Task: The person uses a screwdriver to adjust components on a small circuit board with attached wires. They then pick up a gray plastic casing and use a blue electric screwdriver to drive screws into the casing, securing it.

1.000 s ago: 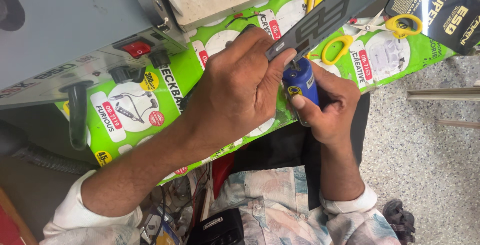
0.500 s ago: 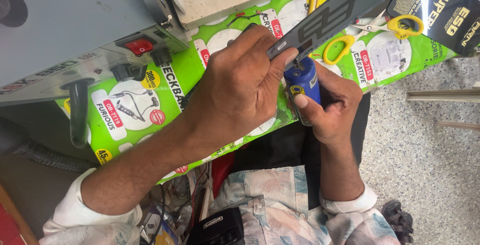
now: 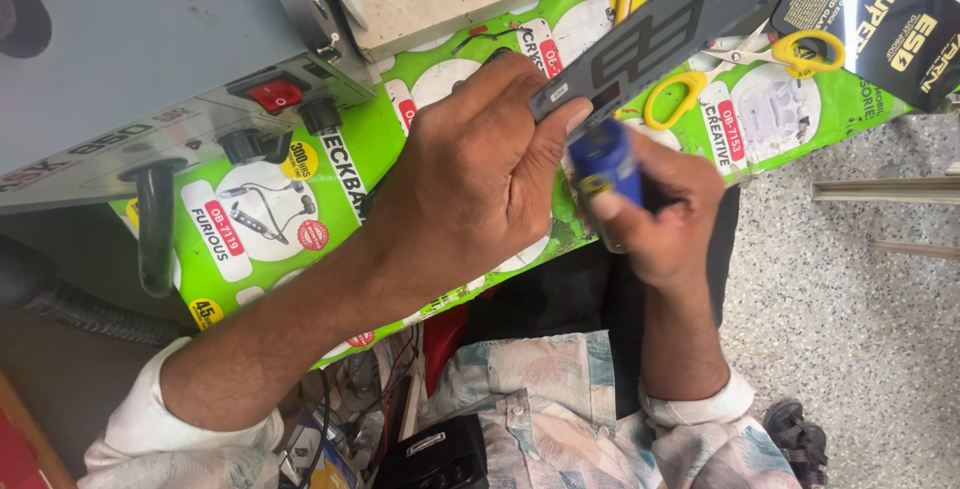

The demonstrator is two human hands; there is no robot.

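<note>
Little has changed in the last second: my left hand [image 3: 480, 174] still pinches the near end of the long dark grey printed strip [image 3: 680, 24], and my right hand [image 3: 665, 214] stays closed around the small blue cylindrical bottle [image 3: 605, 164], its top touching the strip's lower end. Both sit slightly lower over the green bench [image 3: 390, 144], so the work at that end looks ongoing.

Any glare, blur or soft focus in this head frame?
Head view: even light, hands sharp; glare streaks the glossy black packet at top right; the blue cylinder in the right hand looks slightly soft; left hand casts little shadow.
</note>
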